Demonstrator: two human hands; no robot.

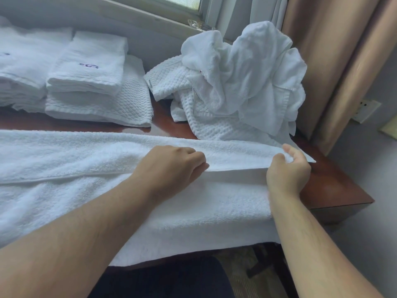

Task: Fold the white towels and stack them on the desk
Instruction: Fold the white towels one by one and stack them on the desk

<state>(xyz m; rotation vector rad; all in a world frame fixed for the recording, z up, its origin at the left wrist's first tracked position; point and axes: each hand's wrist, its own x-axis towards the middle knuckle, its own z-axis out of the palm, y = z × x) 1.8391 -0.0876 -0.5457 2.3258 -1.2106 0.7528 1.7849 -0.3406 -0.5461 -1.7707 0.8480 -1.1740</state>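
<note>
A large white terry towel [75,168] lies spread across the front of the brown desk [335,190], its near edge hanging over the desk's front. My left hand [171,166] grips the towel's folded edge near the middle. My right hand [287,168] pinches the same edge at the towel's right end, lifting it slightly off the desk. Behind, at the left, stands a stack of folded white towels [90,67] with a purple logo on top. A heap of unfolded white towels [236,82] sits at the back right.
A second folded stack [19,67] lies at the far left. A window sill [133,16] runs behind the desk. A tan curtain [335,61] hangs at the right, with a wall socket [365,110] beside it. The desk's right edge drops off near my right hand.
</note>
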